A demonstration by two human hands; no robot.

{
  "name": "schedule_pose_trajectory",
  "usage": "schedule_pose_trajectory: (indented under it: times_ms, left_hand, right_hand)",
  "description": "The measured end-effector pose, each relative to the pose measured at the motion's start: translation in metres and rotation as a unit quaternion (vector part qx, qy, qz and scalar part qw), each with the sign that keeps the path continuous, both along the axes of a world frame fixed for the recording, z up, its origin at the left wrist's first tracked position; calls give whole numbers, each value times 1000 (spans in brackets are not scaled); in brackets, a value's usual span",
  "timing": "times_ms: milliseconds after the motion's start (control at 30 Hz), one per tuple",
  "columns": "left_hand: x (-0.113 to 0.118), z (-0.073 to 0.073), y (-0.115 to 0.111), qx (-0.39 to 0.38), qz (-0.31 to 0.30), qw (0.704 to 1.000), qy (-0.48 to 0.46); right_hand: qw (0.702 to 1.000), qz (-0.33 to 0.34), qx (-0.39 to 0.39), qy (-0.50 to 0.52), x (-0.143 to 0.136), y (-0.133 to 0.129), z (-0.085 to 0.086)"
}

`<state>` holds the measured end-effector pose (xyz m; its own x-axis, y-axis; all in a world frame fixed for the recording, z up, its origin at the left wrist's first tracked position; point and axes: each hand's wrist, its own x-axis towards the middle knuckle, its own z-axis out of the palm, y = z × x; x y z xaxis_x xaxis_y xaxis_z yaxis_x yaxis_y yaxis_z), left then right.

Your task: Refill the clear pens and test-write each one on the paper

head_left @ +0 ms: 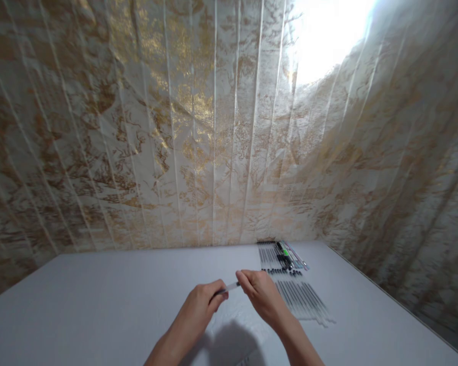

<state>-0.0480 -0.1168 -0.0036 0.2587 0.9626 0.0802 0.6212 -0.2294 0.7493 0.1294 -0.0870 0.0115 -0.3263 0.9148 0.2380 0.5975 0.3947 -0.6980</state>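
Observation:
Over the middle of the white table, my left hand [208, 296] and my right hand [257, 291] are closed on the two ends of one pen [232, 286]. Its translucent, whitish barrel shows between them, with a dark part at each end. The pen tilts slightly, its right end higher. My fingers cover both ends, so the tip and any cap are hidden. Just right of my right hand lies a row of slim clear and dark pen parts [303, 300], side by side. Behind it is a line of small black pieces [280, 272], too small to name surely.
At the back right of the white table [118, 295] lie a row of thin dark-tipped sticks [267, 254], several black pens with a green-marked one [285, 252], and pale coloured pens [296, 256]. A patterned gold and white curtain [198, 152] hangs behind the table and along its right side.

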Motion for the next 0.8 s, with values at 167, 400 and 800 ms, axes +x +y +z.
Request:
schedule_pose_trajectory:
  times_ms: [167, 400, 800]
  left_hand:
    - [-5, -1, 1, 7, 10, 1000, 1]
    - [-4, 0, 1, 15, 10, 1000, 6]
    - [0, -1, 1, 12, 0, 1000, 11]
  right_hand:
    - [999, 14, 20, -26, 1, -5, 9]
    - [999, 1, 19, -45, -3, -3, 3]
    - [995, -29, 32, -92, -3, -3, 2]
